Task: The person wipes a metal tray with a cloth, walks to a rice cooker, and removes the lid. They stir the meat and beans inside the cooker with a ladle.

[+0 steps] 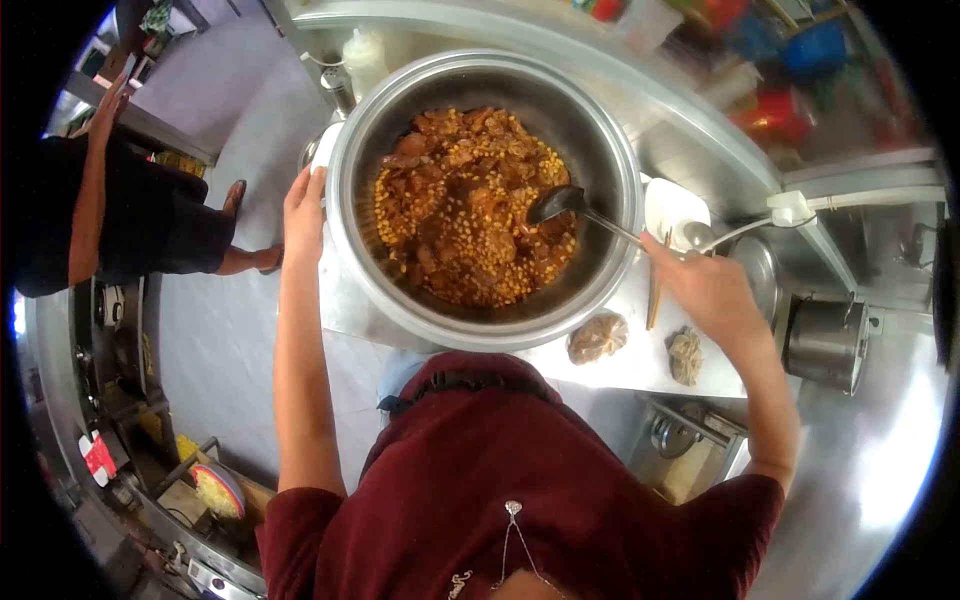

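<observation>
A large metal pot [345, 235] stands in front of me, holding a brown stew [470, 210] of meat pieces and yellow beans. My left hand [305, 205] grips the pot's left rim, with its fingers bent around the edge. On the right side, my right hand [695, 280] is closed on the handle of a dark ladle [560, 204]. The ladle's bowl rests in the stew near its right edge. Two tied plastic bags [598, 338] and a pair of chopsticks [656, 290] lie on the metal table [545, 362] beside the pot.
Behind the pot are a squeeze bottle [364, 55] and a shaker [337, 88]. A white container [676, 208] and a steel pot [827, 342] are at right. Another person [130, 200] stands at the left, near a bowl of yellow food [217, 492].
</observation>
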Demonstrator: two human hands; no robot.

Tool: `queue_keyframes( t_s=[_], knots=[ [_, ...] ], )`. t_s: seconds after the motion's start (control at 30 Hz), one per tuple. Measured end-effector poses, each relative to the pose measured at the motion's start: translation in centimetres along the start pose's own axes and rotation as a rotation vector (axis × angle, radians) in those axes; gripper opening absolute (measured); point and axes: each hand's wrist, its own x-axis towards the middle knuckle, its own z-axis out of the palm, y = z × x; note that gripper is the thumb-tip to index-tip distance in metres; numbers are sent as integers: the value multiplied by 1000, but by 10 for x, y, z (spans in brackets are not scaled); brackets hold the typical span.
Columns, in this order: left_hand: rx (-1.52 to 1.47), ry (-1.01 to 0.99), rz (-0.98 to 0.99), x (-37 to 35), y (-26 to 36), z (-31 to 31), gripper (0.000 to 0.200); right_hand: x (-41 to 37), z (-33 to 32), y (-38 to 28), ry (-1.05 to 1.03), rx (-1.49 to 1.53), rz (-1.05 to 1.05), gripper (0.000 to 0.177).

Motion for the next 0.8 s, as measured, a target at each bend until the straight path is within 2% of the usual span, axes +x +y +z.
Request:
queue_keyframes(
  t_s=[0.07,0.1,0.2,0.3,0.4,0.43,0.53,0.57,0.67,0.7,0.8],
  knots=[
    [-26,-21,-8,-5,6,3,47,-7,-7,0,24,0,38,44],
    [-36,-20,-12,-8,9,4,47,-8,-12,-3,46,16,34,38],
    [-54,-17,-24,-5,6,3,45,-4,-5,-6,-85,74,11,44],
    [-37,-10,-37,-2,4,0,46,8,17,-12,-143,-75,-56,55],
    [-21,-1,-37,-3,2,1,47,31,11,-21,-334,15,-100,64],
    [-14,2,-29,2,-2,-2,47,40,-1,-29,-463,70,-74,63],
    [1,13,-43,5,-5,-5,47,46,11,-41,-348,55,-225,62],
    [2,17,-54,4,-3,-4,46,46,34,-40,-190,84,-286,53],
    [-4,-20,-39,-4,5,1,46,71,6,-35,-561,198,-155,43],
    [2,-14,-37,-7,9,3,46,67,12,-26,-451,218,-137,37],
    [8,-11,-34,-9,10,6,47,61,-3,-4,-217,150,-89,38]
  ],
)
